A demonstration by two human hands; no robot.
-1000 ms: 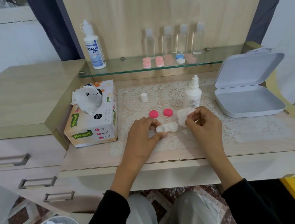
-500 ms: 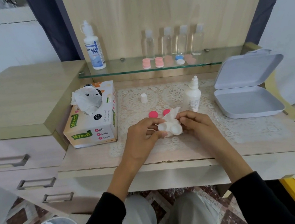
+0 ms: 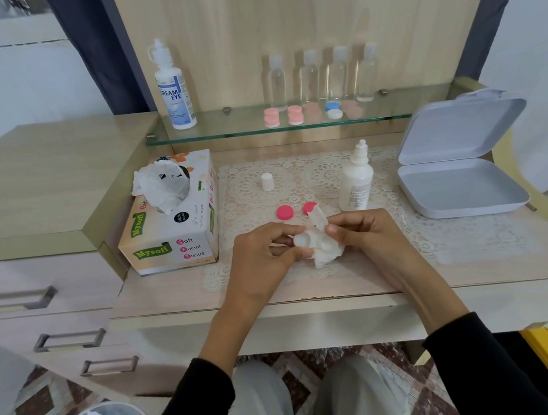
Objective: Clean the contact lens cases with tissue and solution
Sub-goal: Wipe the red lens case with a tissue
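the white contact lens case [image 3: 307,240] is held up just above the lace mat [image 3: 441,235], in front of the uncapped solution bottle [image 3: 355,181]. the left hand [image 3: 265,260] pinches the case's left well, thumb underneath and fingertips over the top edge, closed firmly on it. the right hand [image 3: 365,234] has its fingers bunched narrow around a crumpled tissue [image 3: 324,251], pressing it against the case's right well; the tissue wraps that end, so whether the fingers also touch the plastic cannot be told.

the case looks like small moulded plastic: light and stiff, and probably slick if solution has wetted it. its thin bridge between the two wells is likely the weakest part, so the better hold is around the rim of one well, as the left hand has it, while the other well is wiped. the tissue is soft and tears easily when damp, so it will want a loose twisting wipe, not a hard scrub.

the two pink caps [image 3: 284,212] lie on the mat just behind the case, between it and the bottle's small white cap [image 3: 267,181]. the tissue box [image 3: 172,216] stands to the left of the bottle, near the mat's edge.
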